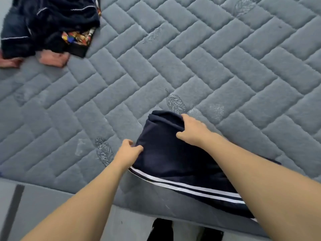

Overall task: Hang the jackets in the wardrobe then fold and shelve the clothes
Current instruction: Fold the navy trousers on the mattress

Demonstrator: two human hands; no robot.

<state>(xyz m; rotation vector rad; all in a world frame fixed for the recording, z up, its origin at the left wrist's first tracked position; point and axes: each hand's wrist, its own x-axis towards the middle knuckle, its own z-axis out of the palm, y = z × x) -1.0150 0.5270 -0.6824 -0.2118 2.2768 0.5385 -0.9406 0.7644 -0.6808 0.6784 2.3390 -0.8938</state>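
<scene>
A dark navy garment with white side stripes (172, 162) lies on the grey quilted mattress (208, 66) near its front edge, its far end folded over. My left hand (128, 151) pinches the garment's left edge. My right hand (192, 130) grips the folded far end, fingers curled over the cloth. The garment's near end hangs over the mattress edge and is partly hidden under my right forearm.
A heap of dark clothes (50, 23) with a colourful patterned piece (78, 37) and a pink item (52, 59) lies at the mattress's far left corner. The mattress's front edge (69, 193) runs across the bottom, with floor below.
</scene>
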